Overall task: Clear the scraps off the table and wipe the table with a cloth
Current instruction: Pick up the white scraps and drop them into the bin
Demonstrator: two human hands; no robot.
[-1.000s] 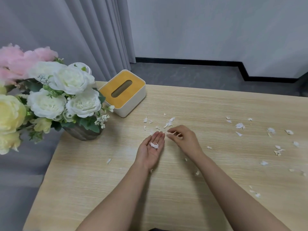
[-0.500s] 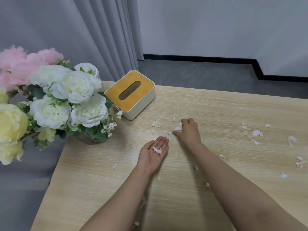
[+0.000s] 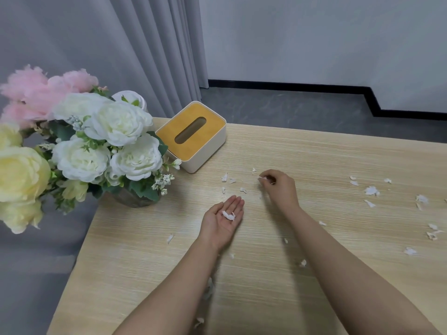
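Small white paper scraps lie scattered over the light wooden table (image 3: 314, 151). My left hand (image 3: 223, 220) rests palm up near the table's middle, fingers apart, with a few collected scraps (image 3: 228, 215) lying in the palm. My right hand (image 3: 278, 187) is just beyond it, knuckles up, fingertips pinched on a white scrap (image 3: 262, 178) at the table surface. More scraps (image 3: 229, 180) lie left of that hand, and a larger scatter of scraps (image 3: 371, 191) lies to the right. No cloth is in view.
A white tissue box with a yellow lid (image 3: 192, 136) stands at the back left. A vase of white, yellow and pink flowers (image 3: 96, 146) fills the table's left corner. Grey curtains hang behind, and dark floor lies past the far edge.
My right hand reached forward from beside the left palm to the scraps farther back and pinched one. The left hand stayed palm up with its scraps. The camera shifted slightly.
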